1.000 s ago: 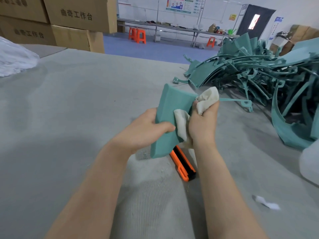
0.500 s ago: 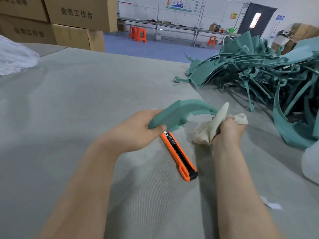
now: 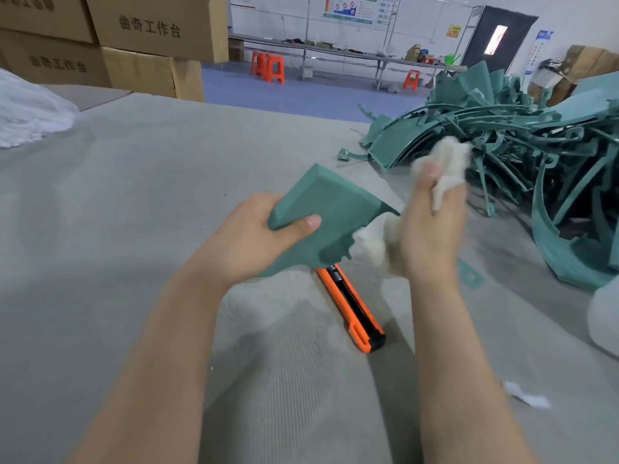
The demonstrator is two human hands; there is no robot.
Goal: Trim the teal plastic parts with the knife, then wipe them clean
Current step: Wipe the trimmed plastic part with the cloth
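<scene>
1 flat, wedge-shaped teal plastic part [image 3: 331, 209] is raised above the grey fabric-covered worktop [image 3: 134, 195] in the left grip [image 3: 254, 236] — thumb across its near face, fingers behind. The right grip [image 3: 432, 229] is bunched round a crumpled cream cloth [image 3: 375, 246], which touches the part's right edge. An orange-and-black utility knife [image 3: 351, 306] lies free on the worktop just below the part. A tangled pile of teal plastic parts [image 3: 502, 135] sits far right — brown cardboard boxes [image 3: 150, 25] stand far left.
</scene>
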